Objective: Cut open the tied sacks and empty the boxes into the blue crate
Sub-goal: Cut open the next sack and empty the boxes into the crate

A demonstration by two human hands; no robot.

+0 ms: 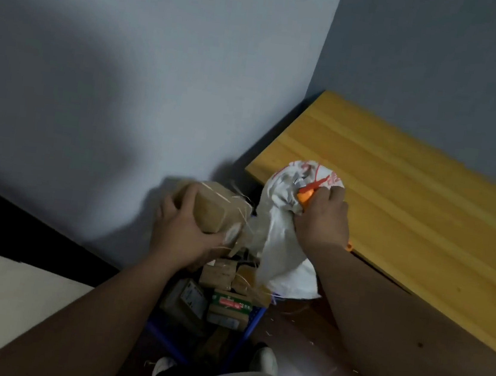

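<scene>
My left hand grips a brown cardboard box wrapped with straw-coloured strands, held above the blue crate. My right hand clutches the bunched top of a white woven sack with red print, together with an orange cutter whose blade points up. The limp sack hangs down over the crate's right side. Several brown and green boxes lie piled inside the crate.
A yellow wooden tabletop runs along the right, its corner just behind the sack. A grey wall stands ahead, with a dark skirting low on the left. My shoes are on the floor beside the crate. Loose fibres litter the floor.
</scene>
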